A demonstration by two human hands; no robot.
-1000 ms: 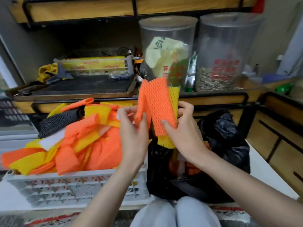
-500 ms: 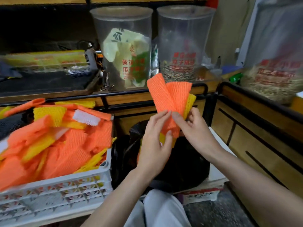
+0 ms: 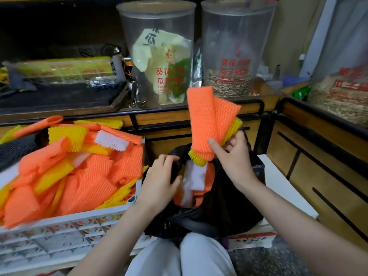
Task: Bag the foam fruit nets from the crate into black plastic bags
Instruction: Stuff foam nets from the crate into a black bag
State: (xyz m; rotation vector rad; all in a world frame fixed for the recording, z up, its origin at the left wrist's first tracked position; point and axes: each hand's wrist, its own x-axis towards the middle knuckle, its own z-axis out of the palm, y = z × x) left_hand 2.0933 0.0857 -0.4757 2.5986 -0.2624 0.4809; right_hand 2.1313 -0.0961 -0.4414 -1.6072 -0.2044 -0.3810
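— What did each hand hold?
— The right hand (image 3: 233, 156) gripped a bunch of orange and yellow foam nets (image 3: 209, 124), upright just above the mouth of the black bag (image 3: 229, 206). The left hand (image 3: 159, 180) had its fingers curled on the bag's near rim.
— And the rest?
— Some loose nets (image 3: 196, 182) lay inside the bag. A heap (image 3: 79, 176) filled the crate (image 3: 69, 226) just left of it.

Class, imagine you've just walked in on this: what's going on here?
A person is bagging foam nets. The right hand holds a bundle of orange and yellow nets above the open black bag, while the left hand grips the bag's rim. Some nets already lie inside; the white crate beside it is heaped with more.
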